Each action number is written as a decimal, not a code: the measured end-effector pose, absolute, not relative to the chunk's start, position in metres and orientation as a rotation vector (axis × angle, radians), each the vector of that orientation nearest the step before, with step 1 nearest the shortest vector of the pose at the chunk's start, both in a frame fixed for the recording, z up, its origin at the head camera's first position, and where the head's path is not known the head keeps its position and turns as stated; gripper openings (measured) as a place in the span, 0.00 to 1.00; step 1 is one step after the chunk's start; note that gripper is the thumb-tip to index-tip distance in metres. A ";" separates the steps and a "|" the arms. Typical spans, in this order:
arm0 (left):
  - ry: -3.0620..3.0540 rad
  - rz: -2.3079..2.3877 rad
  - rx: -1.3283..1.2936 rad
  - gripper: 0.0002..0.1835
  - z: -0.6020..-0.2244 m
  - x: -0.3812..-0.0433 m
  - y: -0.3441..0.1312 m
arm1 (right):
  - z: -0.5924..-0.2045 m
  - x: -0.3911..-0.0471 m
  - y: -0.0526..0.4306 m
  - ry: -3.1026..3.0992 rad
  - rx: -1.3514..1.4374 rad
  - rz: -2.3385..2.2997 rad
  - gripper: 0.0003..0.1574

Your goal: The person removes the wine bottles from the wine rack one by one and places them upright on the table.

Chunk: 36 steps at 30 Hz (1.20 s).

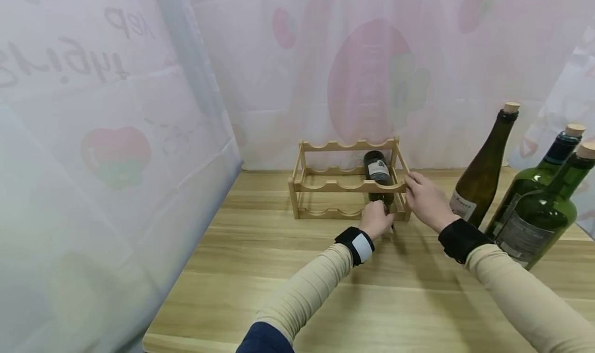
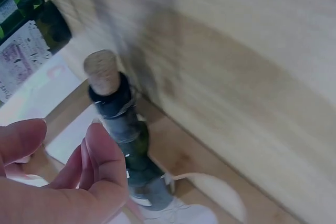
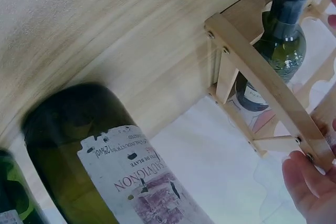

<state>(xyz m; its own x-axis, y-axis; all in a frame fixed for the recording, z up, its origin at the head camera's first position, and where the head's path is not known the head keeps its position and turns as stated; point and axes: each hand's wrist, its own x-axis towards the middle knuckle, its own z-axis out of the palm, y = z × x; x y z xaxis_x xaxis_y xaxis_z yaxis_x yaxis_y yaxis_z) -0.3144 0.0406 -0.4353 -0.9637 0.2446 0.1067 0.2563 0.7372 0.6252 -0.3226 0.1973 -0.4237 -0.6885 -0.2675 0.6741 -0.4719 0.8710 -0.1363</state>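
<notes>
A two-tier wooden wine rack point(image 1: 325, 187) stands on the table against the curtain. In its lower right place lies a dark wine bottle point(image 1: 377, 171), neck towards me and cork in. Close by that neck is my left hand point(image 1: 375, 219). Seen from the left wrist, its loosely bent fingers point(image 2: 105, 156) are beside the bottle neck point(image 2: 126, 129), with thumb and fingertips apart. My right hand point(image 1: 428, 200) grips the rack's upper right front corner; the right wrist view has its fingertips point(image 3: 302, 179) against the wood.
Right of the rack stand a brown-green corked bottle point(image 1: 481, 174) and two green corked bottles point(image 1: 532, 180) point(image 1: 541, 218), near my right forearm. A printed curtain point(image 1: 260, 84) hangs behind and to the left of the wooden table point(image 1: 260, 260).
</notes>
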 end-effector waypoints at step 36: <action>-2.258 -2.505 0.718 0.28 -0.475 -0.355 0.061 | -0.435 -0.328 0.183 -2.340 0.324 0.331 0.21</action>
